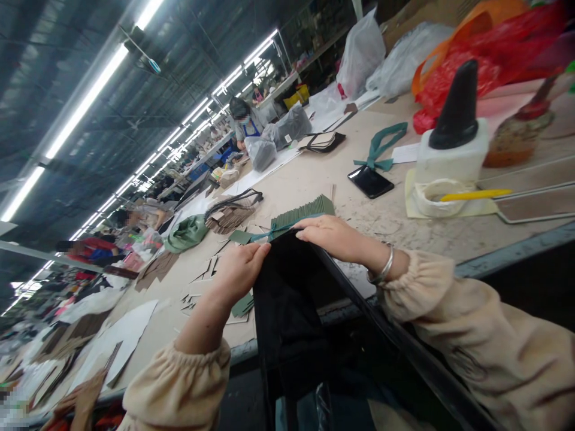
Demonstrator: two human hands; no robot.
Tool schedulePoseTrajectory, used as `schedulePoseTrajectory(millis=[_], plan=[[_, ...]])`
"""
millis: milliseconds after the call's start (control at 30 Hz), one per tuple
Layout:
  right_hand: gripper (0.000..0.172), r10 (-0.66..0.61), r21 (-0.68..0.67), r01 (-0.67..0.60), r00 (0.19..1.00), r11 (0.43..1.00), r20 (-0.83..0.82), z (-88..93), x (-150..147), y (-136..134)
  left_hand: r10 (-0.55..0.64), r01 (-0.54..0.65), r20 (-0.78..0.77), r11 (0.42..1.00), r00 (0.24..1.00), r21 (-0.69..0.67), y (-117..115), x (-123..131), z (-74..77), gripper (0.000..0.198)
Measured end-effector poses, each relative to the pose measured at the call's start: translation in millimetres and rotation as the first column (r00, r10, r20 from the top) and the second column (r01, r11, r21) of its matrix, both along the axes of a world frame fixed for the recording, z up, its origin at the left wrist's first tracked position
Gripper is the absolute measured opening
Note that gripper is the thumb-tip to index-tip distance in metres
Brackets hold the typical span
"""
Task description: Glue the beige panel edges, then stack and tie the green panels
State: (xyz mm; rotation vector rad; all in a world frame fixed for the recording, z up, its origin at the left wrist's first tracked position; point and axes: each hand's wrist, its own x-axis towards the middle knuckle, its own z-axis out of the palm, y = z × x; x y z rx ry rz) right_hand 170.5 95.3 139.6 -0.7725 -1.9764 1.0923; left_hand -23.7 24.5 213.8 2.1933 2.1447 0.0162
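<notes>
A black cloth piece [287,293] with long strap-like edges hangs over the table's front edge toward my lap; whether it is a bag or an apron I cannot tell. My left hand [240,263] pinches its upper left corner between thumb and fingers. At the upper right corner, my right hand [330,236] grips the same edge, fingers pointing left. Just beyond both hands lies a row of green cut pieces [305,211], with a teal strip tied around it. Loose green and pale scraps [206,269] are scattered left of my left hand.
On the right stand a white glue bottle [449,152] with a black nozzle and a tape roll [438,197] with a yellow pen. A phone [371,181] lies beyond my right hand. Green cloth [186,233] and brown pieces [233,215] lie left. Another person's hand [81,398] is lower left.
</notes>
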Motion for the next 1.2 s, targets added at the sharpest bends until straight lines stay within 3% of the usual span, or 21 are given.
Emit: schedulePoseTrajectory(millis=[133,233,400,500,567,700,800,900,1000,1067,1200], plan=[[0.036,0.009,0.007,-0.009,1.0,1.0,-0.001,1.1,0.2,-1.1,0.009,-0.004,-0.189,1.0,0.982,0.026,-0.8,3.5,5.1,0.04],[0.036,-0.004,0.012,0.004,1.0,1.0,0.009,0.1,1.2,-0.1,0.023,-0.017,-0.163,0.999,0.986,0.037,0.3,3.8,2.2,0.041],[0.035,-0.007,0.019,0.006,1.0,1.0,0.011,-2.1,2.3,2.7,0.074,-0.087,0.173,0.994,0.982,0.065,-5.5,-6.9,-0.4,0.049],[0.035,-0.02,0.045,0.019,1.0,0.999,0.021,-2.0,1.7,2.6,0.192,-0.175,0.46,0.981,0.867,-0.081,-12.5,-16.8,5.1,0.06],[0.036,-0.027,0.067,0.025,0.999,0.997,0.028,-1.5,1.0,1.7,0.24,-0.189,0.515,0.97,0.823,-0.15,-16.6,-19.2,8.6,0.063],[0.039,-0.003,0.098,0.0,0.999,0.995,0.032,-0.7,0.1,-0.6,0.144,-0.131,0.211,0.989,0.967,-0.074,-21.1,-11.2,8.6,0.047],[0.039,-0.015,0.106,0.011,0.999,0.994,0.04,-0.8,0.6,-1.2,0.112,-0.112,0.031,0.994,0.993,0.0,-20.4,-3.9,5.2,0.041],[0.038,-0.016,0.107,0.012,0.999,0.994,0.04,-1.4,1.2,-0.4,0.09,-0.09,0.013,0.996,0.996,0.013,-18.1,-3.3,2.0,0.039],[0.037,-0.019,0.104,0.014,0.999,0.994,0.042,-1.7,1.7,0.2,0.098,-0.101,0.121,0.995,0.988,0.018,-18.3,-8.4,-2.2,0.041],[0.036,-0.018,0.099,0.014,0.999,0.995,0.046,-1.6,1.9,0.0,0.128,-0.133,0.285,0.991,0.95,0.0,-20.5,-12.8,-5.8,0.043],[0.035,-0.016,0.1,0.012,0.999,0.995,0.036,-1.7,2.3,-0.4,0.225,-0.197,0.668,0.973,0.709,-0.118,-25.8,-20.2,-10.3,0.049]])
